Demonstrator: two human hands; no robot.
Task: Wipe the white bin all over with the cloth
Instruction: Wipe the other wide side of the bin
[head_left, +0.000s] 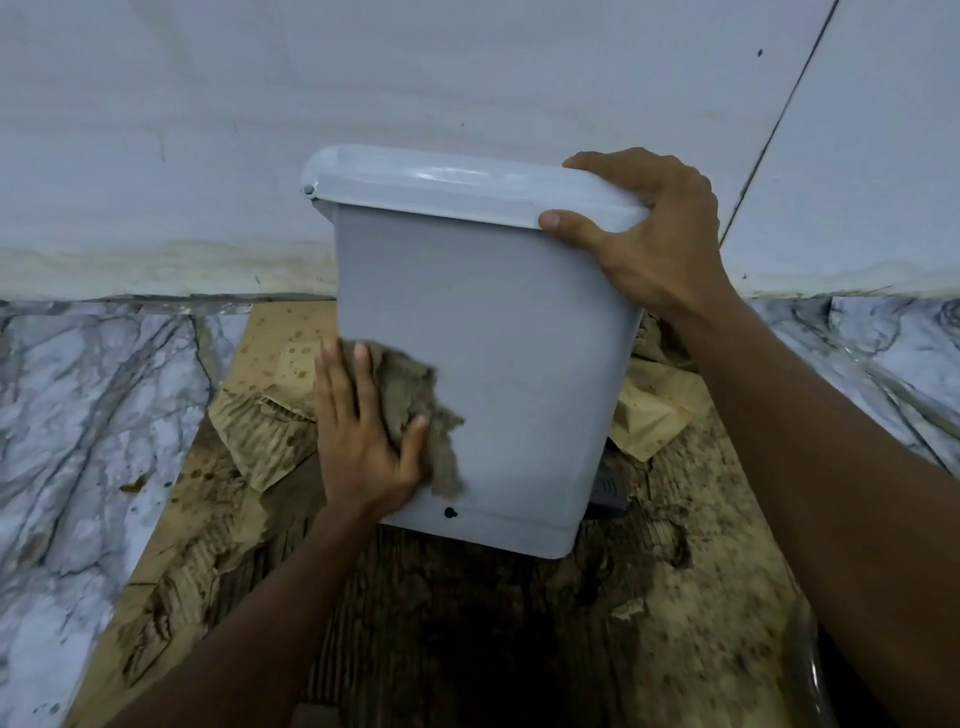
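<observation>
The white bin (509, 353) stands tilted on dirty cardboard, lid shut, its broad side facing me. My right hand (639, 234) grips the lid's right corner, thumb on the front rim and fingers over the top. My left hand (358, 431) lies flat against the bin's lower left side and presses a crumpled grey-brown cloth (421, 410) onto it. Part of the cloth is hidden under my palm. A small dark spot (450, 513) marks the bin near its base.
Stained, torn cardboard (649, 597) covers the floor under the bin. Marble-patterned floor (88, 415) lies on both sides. A white wall (467, 78) rises right behind the bin. A dark pedal part (608, 493) shows at the bin's lower right.
</observation>
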